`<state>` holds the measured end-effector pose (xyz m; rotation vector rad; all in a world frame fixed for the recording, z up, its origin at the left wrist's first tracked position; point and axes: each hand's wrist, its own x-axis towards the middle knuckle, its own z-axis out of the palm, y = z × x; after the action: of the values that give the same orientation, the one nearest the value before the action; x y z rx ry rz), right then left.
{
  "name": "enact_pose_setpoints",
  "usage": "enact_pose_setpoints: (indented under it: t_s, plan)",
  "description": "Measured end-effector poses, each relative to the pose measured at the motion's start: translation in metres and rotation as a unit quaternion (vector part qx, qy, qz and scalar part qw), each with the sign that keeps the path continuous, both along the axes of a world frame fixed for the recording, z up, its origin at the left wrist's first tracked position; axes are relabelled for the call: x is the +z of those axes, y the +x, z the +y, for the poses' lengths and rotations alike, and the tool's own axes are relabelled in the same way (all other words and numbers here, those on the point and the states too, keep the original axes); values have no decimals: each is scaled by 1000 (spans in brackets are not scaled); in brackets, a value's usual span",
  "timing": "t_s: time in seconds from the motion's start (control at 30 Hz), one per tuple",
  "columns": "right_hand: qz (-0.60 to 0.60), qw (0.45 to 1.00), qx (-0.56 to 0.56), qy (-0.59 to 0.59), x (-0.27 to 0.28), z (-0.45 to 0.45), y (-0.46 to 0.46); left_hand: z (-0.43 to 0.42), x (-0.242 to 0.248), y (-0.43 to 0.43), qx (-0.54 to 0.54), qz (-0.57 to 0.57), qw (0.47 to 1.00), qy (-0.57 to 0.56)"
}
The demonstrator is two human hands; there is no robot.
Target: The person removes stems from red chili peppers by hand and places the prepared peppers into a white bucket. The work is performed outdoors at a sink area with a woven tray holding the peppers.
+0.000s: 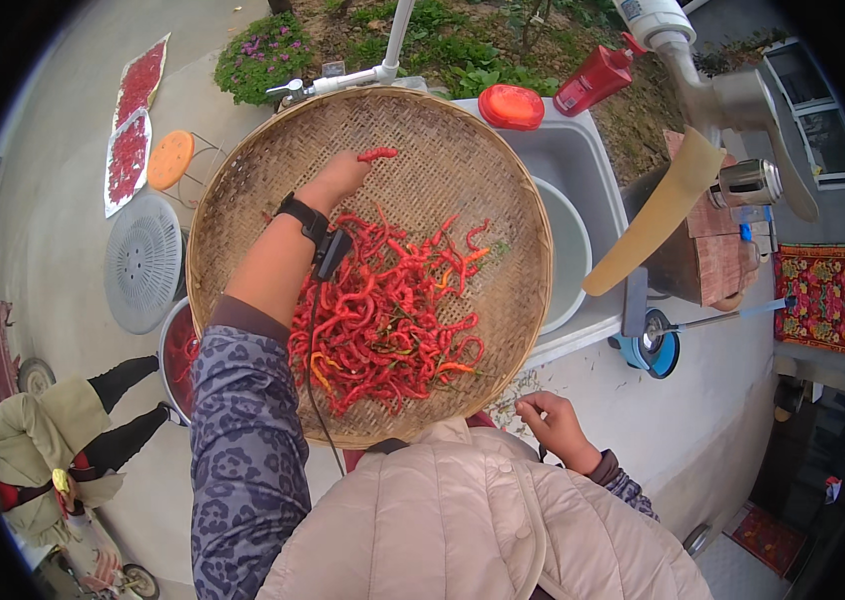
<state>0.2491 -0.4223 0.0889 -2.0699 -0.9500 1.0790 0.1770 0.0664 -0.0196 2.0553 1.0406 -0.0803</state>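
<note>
A wide round woven bamboo tray (pixel 242 180) lies before me, its near rim close to my body. On it spreads a heap of red chili peppers (pixel 385 322), a few orange, some with green stems. My left hand (pixel 338 178), with a dark strap and small device on its wrist, is over the tray's far left part. It holds a red chili pepper (pixel 377 154) that sticks out past the fingers. To the right of the tray's near edge, my right hand (pixel 557 426) is curled, thumb against the fingers, with nothing visible in it.
A grey sink (pixel 606 195) with a pale basin (pixel 569 240) stands right of the tray, under a large faucet (pixel 730 97). Left are a pot of red chilies (pixel 181 360), a plastic strainer (pixel 141 262) and an orange stool (pixel 171 160). A person (pixel 55 442) stands at lower left.
</note>
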Motion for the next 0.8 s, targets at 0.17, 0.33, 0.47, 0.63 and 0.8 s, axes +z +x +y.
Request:
enact_pose_setpoints:
  t_s: [0.17,0.33,0.47,0.63,0.8]
  plan:
    - [0,993,-22,113,6,53,10,-54,76,-62,-178,50,976,-116]
    - [-77,993,-33,84,-48,145,30,-72,90,-127,-202,-7,979,-38]
    - [-152,983,-92,-37,-101,193,40,-55,43,-143,-55,30,993,98]
    - [-188,972,-55,-133,-136,227,21,-89,1,-132,-77,133,986,64]
    - [-50,998,-36,-7,-135,251,-18,-137,9,-117,-125,44,990,57]
